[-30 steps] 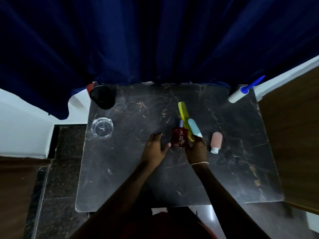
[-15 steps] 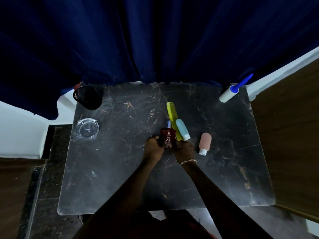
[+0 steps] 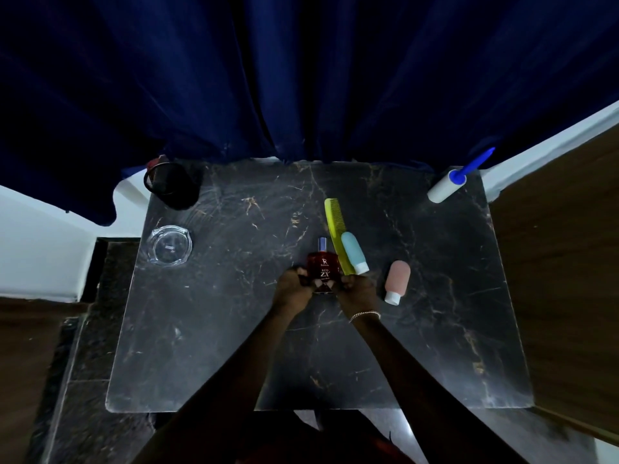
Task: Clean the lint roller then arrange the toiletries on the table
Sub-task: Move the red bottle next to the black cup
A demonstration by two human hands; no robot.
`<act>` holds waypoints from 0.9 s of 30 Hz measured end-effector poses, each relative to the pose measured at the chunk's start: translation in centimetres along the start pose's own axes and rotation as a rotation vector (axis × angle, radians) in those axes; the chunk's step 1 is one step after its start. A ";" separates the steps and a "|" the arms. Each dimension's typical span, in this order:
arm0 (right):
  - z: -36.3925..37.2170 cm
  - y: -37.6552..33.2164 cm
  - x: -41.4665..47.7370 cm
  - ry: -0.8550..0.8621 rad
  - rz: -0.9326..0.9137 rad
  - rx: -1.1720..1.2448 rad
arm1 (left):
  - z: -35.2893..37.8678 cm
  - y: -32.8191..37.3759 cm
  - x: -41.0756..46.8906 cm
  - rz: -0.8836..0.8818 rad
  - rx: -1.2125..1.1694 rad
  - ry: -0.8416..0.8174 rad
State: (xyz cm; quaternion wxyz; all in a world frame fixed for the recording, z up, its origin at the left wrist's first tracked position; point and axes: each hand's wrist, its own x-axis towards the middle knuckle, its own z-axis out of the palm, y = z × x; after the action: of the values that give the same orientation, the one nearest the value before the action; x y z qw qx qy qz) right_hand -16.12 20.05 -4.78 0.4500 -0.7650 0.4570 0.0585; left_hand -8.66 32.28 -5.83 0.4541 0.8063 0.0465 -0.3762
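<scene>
My left hand (image 3: pixel 294 287) and right hand (image 3: pixel 357 285) curl over the lower corners and base of the red perfume bottle (image 3: pixel 321 265), hiding them, and its fine print is too small for me to read. The blue tube (image 3: pixel 354 252) covers one side of the yellow comb (image 3: pixel 335 222) near its close end. Something red behind the black cup (image 3: pixel 170 185) I cannot identify, the curtain (image 3: pixel 301 78) hides the table's (image 3: pixel 234 346) far edge, and my forearms are cut off at the bottom.

Marble table (image 3: pixel 234 329): perfume bottle (image 3: pixel 321 266), comb (image 3: pixel 335 226), blue bottle (image 3: pixel 354 252), pink bottle (image 3: pixel 397 279), lint roller (image 3: pixel 447 185), ashtray (image 3: pixel 169 245), cup (image 3: pixel 170 185).
</scene>
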 end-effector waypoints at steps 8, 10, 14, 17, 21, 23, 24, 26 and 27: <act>0.0 -0.6 -1.3 -0.064 -0.088 0.025 | -1.6 -0.7 -1.1 0.116 0.044 -0.005; 0.1 -1.2 -1.6 -0.088 -0.112 0.044 | -2.4 -0.8 -1.2 0.152 0.054 0.003; 0.8 -3.3 -1.5 -0.098 -0.116 0.045 | -3.9 -0.6 -1.4 0.182 0.020 0.028; 1.5 -4.6 -1.0 -0.115 -0.134 0.060 | -5.3 -0.3 -1.3 0.201 -0.003 0.088; 2.8 -7.1 -0.2 -0.102 -0.243 -0.138 | -7.7 -0.2 -0.8 0.241 -0.025 0.147; 3.6 -8.6 0.0 -0.120 -0.305 -0.199 | -8.9 -0.1 -0.5 0.261 -0.031 0.161; 3.9 -9.3 -0.1 -0.135 -0.323 -0.216 | -9.4 -0.1 -0.4 0.275 -0.039 0.174; 4.3 -10.4 -0.1 -0.145 -0.364 -0.190 | -10.3 0.1 0.0 0.297 -0.045 0.199; 4.7 -10.8 0.0 -0.135 -0.395 -0.177 | -10.8 0.1 0.3 0.297 -0.042 0.209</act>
State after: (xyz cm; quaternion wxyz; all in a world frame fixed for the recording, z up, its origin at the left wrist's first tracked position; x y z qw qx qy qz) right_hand -6.47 25.44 -0.69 0.4134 -0.8705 0.2603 0.0600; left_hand -2.30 40.40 -2.66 0.5139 0.8295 -0.0183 -0.2179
